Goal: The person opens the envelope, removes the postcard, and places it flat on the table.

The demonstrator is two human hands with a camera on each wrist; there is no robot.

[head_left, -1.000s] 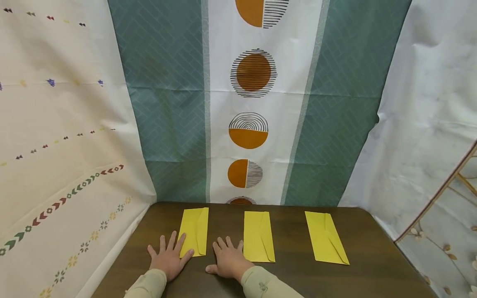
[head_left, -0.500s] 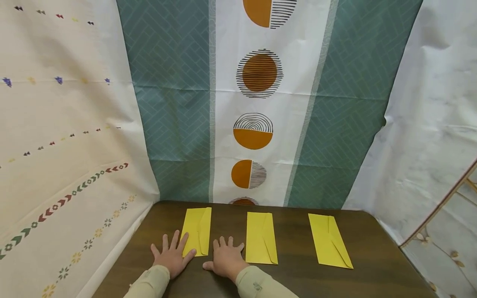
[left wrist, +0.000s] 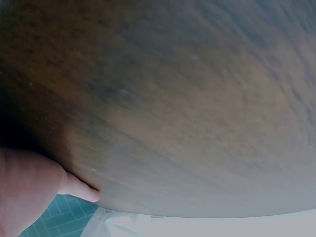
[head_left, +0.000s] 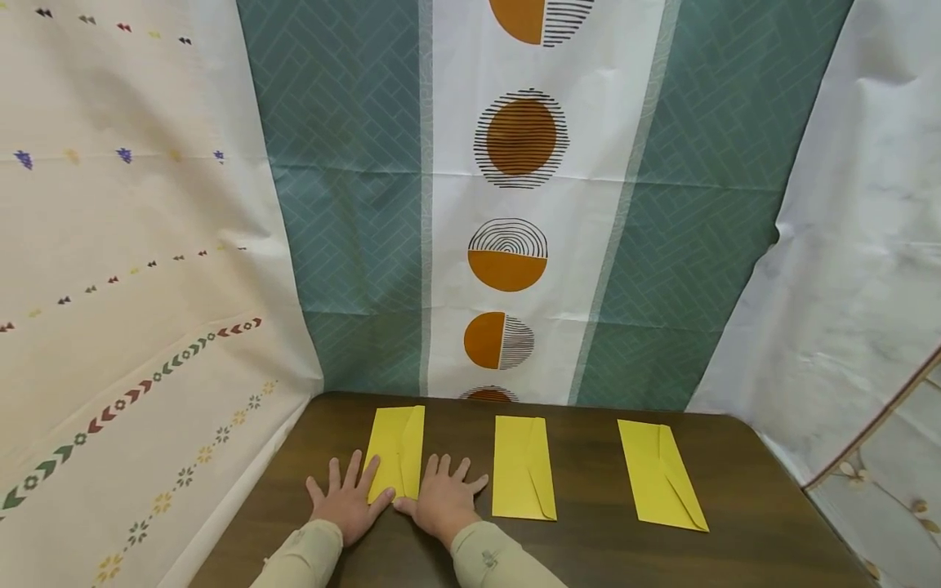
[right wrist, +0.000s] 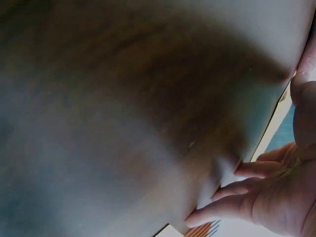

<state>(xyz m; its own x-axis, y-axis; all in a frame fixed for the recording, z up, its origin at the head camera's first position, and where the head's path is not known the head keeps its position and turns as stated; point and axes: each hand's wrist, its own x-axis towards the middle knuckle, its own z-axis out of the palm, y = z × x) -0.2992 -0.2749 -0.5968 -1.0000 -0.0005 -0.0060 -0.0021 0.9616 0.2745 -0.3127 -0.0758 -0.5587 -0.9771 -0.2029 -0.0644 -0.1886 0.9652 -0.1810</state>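
Three yellow envelopes lie in a row on the dark wooden table (head_left: 588, 547). My left hand (head_left: 349, 502) rests flat, fingers spread, with its fingertips on the near left corner of the left envelope (head_left: 399, 449). My right hand (head_left: 444, 500) lies flat beside it, thumb and index finger touching that envelope's near right corner. The middle envelope (head_left: 522, 467) sits just right of my right hand, apart from it. The right envelope (head_left: 662, 474) lies farther right. The wrist views show only blurred tabletop (left wrist: 187, 98) and parts of my left hand (left wrist: 29, 190) and right hand (right wrist: 276, 197).
Patterned cloth hangs behind the table: a teal and white curtain with orange circles (head_left: 515, 204), a cream cloth (head_left: 125, 286) at the left and a white sheet (head_left: 860, 245) at the right. The table's rounded right corner (head_left: 757, 425) is near the white sheet.
My right hand has slid left from beside the middle envelope to the left envelope's near right corner. My left hand stays on that envelope. The head view shifted slightly.
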